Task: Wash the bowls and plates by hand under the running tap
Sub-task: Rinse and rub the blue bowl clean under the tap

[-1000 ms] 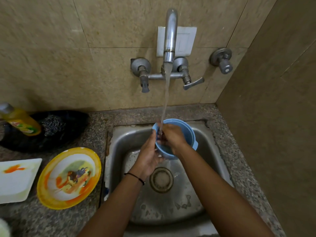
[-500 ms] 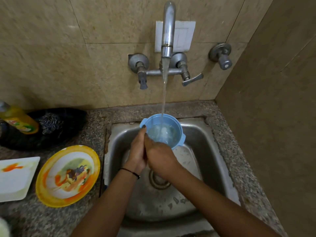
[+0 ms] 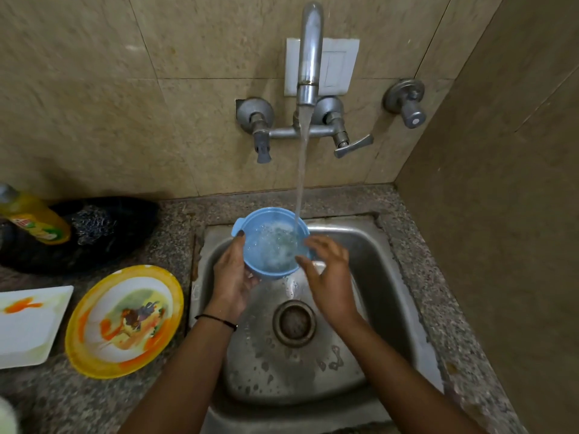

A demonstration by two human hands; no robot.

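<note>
A small blue bowl (image 3: 266,245) with side handles is held upright over the steel sink (image 3: 388,277), full of bubbling water. The tap (image 3: 308,54) runs into its right side. My left hand (image 3: 233,277) grips the bowl from below and the left, thumb on the rim. My right hand (image 3: 329,274) is beside the bowl's right edge with fingers spread, fingertips at or just off the rim. On the counter to the left lie a round yellow-rimmed plate (image 3: 123,321) smeared with orange and a white square plate (image 3: 29,327).
A yellow dish-soap bottle (image 3: 34,223) and a steel scrubber (image 3: 91,223) rest on a black tray at the back left. The drain (image 3: 294,323) sits mid-sink. Tiled walls close in behind and on the right; a lever handle (image 3: 352,147) juts from the mixer.
The bowl went from tilted with my right hand inside to upright and filling. My right hand has come off the front of the bowl and opened at its right side.
</note>
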